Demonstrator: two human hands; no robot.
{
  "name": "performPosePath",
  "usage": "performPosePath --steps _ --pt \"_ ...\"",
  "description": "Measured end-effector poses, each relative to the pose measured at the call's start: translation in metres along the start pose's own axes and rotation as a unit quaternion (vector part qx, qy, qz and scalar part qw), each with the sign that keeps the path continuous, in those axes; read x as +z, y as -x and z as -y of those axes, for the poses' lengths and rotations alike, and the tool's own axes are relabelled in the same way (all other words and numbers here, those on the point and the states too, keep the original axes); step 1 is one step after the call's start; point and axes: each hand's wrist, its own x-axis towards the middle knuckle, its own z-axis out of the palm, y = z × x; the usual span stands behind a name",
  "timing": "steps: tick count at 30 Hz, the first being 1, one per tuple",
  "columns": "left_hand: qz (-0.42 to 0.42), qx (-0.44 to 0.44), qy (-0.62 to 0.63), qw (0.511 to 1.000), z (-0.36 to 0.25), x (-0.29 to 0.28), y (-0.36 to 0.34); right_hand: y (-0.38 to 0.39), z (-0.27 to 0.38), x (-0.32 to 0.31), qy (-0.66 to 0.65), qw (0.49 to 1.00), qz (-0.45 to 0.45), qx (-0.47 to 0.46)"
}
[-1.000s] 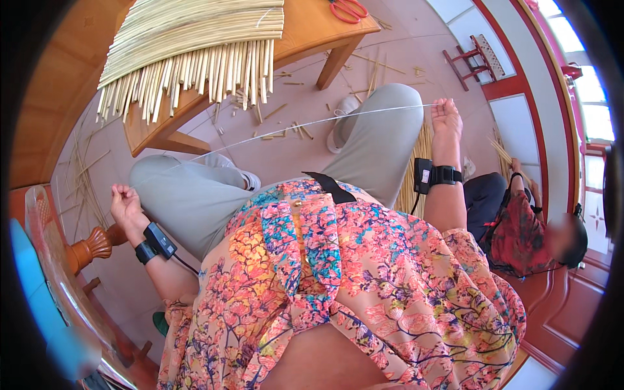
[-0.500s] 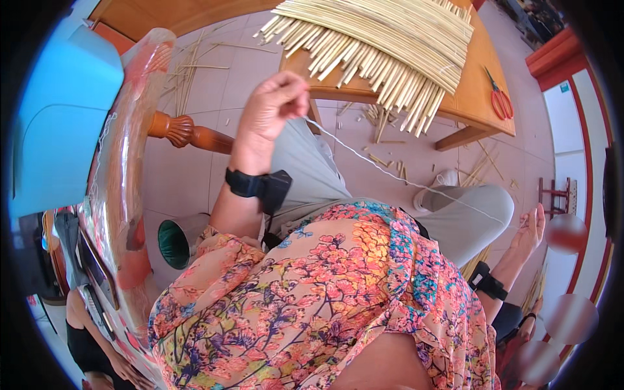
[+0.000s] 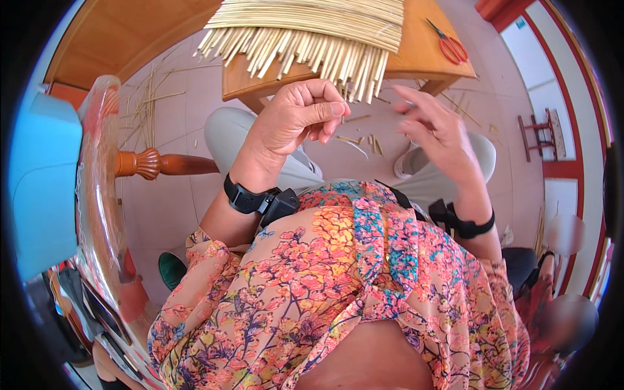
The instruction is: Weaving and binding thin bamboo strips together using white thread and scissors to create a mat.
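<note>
My left hand [image 3: 300, 120] is raised in front of my lap, thumb and forefinger pinched together. A short stretch of thin white string [image 3: 354, 145] shows just below its fingers; where the string runs from there I cannot make out. My right hand [image 3: 437, 130] is level with it on the right, slightly blurred, its fingers apart and nothing visible in them. Just beyond both hands lies a mat of straw-coloured stalks [image 3: 305, 31], bound in parallel rows, its uneven ends jutting over the near edge of a wooden table [image 3: 419, 49].
Red-handled scissors [image 3: 452, 49] lie on the table's right side. Cut stalk pieces [image 3: 376, 145] litter the tiled floor, with longer stalks [image 3: 153, 107] at the left. A plastic-covered table with a turned wooden leg [image 3: 166, 164] and a blue box [image 3: 45, 182] stand at my left. Another person sits behind right.
My right hand has come from the far right in toward my left hand. The long string stretched between them no longer shows. My view has shifted, moving the mat leftward and up.
</note>
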Motion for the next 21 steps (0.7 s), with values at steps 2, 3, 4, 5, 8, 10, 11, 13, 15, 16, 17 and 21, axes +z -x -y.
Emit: performPosePath --steps 2,3,4,5,8,10,11,13,15,16,17,21 --pt "0.014 -0.013 -0.045 0.999 0.001 0.008 -0.001 -0.008 0.016 0.012 -0.06 0.997 0.023 -0.034" --pt "0.016 -0.015 -0.046 0.999 0.001 0.012 -0.001 -0.011 0.018 0.014 -0.061 0.997 0.021 -0.033" --pt "0.02 -0.017 -0.043 0.999 0.0 0.017 -0.002 -0.015 0.019 0.015 -0.048 0.995 0.025 -0.087" --pt "0.023 -0.019 -0.04 0.999 0.001 0.02 -0.003 -0.017 0.018 0.014 -0.034 0.989 0.03 -0.142" --pt "0.05 -0.037 -0.042 0.997 0.003 0.022 -0.006 -0.016 0.01 0.018 -0.074 0.984 0.011 -0.16" --pt "0.052 -0.045 -0.045 0.997 0.003 0.023 -0.007 -0.013 0.008 0.018 -0.088 0.987 0.01 -0.137" --pt "0.058 -0.052 -0.048 0.996 0.003 0.023 -0.007 -0.012 0.007 0.019 -0.098 0.989 0.007 -0.114" --pt "0.057 -0.063 -0.049 0.995 0.002 0.025 -0.006 -0.014 0.008 0.019 -0.05 0.988 -0.002 -0.148" --pt "0.058 -0.072 -0.05 0.994 0.003 0.026 -0.007 -0.015 0.008 0.018 0.001 0.983 -0.013 -0.182" --pt "0.049 -0.076 -0.039 0.995 0.004 0.027 -0.007 -0.015 0.008 0.018 0.085 0.973 -0.024 -0.215" --pt "0.04 -0.081 -0.027 0.996 0.004 0.027 -0.008 -0.015 0.008 0.017 0.168 0.954 -0.034 -0.246" --pt "0.022 -0.052 -0.046 0.997 0.004 0.031 -0.01 -0.015 0.005 0.018 0.152 0.959 -0.053 -0.235"
